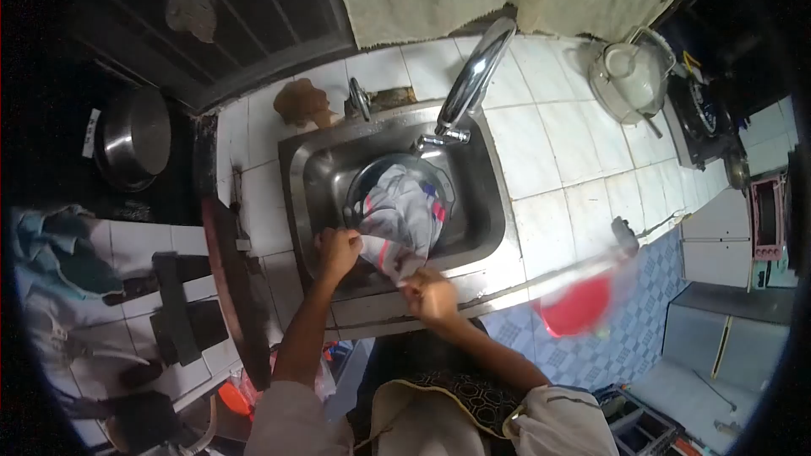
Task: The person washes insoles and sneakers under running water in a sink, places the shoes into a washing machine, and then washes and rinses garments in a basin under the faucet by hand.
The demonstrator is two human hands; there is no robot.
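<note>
A wet grey-white cloth (397,207) with pink and blue patches lies bunched in a dark round basin (361,181) inside the steel sink (314,171). Its near edge is stretched between my two hands at the front of the sink. My left hand (340,252) pinches the cloth's left corner, above the sink's front left part. Over the front rim, my right hand (431,294) is closed on the other end of that edge. The chrome faucet (477,76) rises behind the sink, its spout above the basin.
A tap handle (359,100) and a brown stain or lump (304,103) are behind the sink. On the tiled counter (549,152), a pot with a lid (629,80) stands at the far right. A red round object (576,306) is beyond the counter's front edge. Left, a steel pot (137,137) sits on a dark surface.
</note>
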